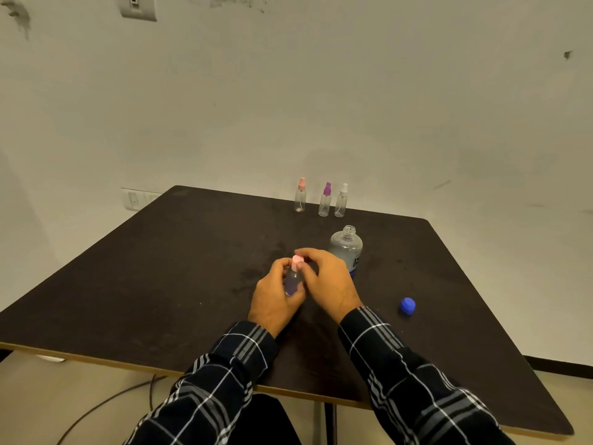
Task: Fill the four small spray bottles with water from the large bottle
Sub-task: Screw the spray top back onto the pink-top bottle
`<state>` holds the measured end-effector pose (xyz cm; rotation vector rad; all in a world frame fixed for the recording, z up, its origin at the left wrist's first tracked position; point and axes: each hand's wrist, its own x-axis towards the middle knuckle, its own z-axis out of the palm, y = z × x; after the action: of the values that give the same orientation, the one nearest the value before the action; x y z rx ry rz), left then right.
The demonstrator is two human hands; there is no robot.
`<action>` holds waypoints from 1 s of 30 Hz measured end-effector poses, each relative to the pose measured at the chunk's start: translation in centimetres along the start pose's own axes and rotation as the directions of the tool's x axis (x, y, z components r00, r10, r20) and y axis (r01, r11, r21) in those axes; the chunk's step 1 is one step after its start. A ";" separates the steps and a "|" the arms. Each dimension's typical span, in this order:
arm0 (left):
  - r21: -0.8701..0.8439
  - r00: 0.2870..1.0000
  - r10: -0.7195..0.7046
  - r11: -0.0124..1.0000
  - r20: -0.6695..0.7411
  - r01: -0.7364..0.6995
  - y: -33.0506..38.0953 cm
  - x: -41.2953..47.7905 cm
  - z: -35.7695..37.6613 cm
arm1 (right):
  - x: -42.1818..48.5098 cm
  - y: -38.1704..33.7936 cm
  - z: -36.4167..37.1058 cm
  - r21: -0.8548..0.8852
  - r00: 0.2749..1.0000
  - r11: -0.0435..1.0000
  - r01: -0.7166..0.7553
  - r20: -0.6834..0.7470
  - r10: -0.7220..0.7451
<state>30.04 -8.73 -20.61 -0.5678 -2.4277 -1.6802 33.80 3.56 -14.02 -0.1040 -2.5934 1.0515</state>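
Now left hand (276,293) grasps body of small spray bottle (292,279) upright over table (160,268); right hand (324,281) pinches pink cap (297,261) above grip, probably twisting. Large bottle (346,247) uncapped just behind, ready for pouring.

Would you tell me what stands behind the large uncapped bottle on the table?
Behind the large bottle, near the table's far edge, stand three small spray bottles with pink, purple and white tops. The right hand covers the large bottle's lower left side.
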 end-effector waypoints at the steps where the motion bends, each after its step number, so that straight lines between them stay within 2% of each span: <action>1: -0.002 1.000 0.002 1.000 0.003 -0.002 0.1 0.0 0.0 | 0.1 0.1 0.1 0.024 1.000 1.000 -0.019 -0.016 0.019; 5: 0.003 1.000 0.003 1.000 0.021 -0.003 0.1 0.2 -0.1 | 0.4 0.5 0.3 0.025 0.993 0.994 -0.106 -0.056 0.107; 10: 0.011 1.000 0.008 1.000 0.009 -0.008 0.0 0.2 0.0 | 0.3 0.6 0.8 -0.014 1.000 1.000 -0.012 -0.020 0.011; 16: 0.020 0.999 0.005 1.000 0.033 -0.006 0.2 0.1 -0.1 | -0.1 0.2 0.7 -0.077 0.976 0.983 -0.168 -0.154 0.154; 21: 0.018 1.000 0.019 1.000 0.009 -0.019 0.0 0.0 0.0 | -0.7 0.7 1.2 0.000 0.996 0.998 -0.060 -0.062 0.060; 24: 0.025 1.000 0.018 1.000 0.026 -0.018 0.0 0.0 -0.1 | -0.4 0.7 0.6 0.060 0.995 0.996 -0.065 -0.072 0.069; 30: 0.007 1.000 0.018 1.000 0.025 -0.018 0.4 0.1 -0.3 | -0.2 -0.1 0.9 -0.071 0.987 0.990 -0.122 -0.111 0.113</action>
<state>30.07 -8.88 -20.14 -0.6117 -2.4372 -1.6665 33.72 2.84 -14.61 -0.3266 -2.5574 0.9573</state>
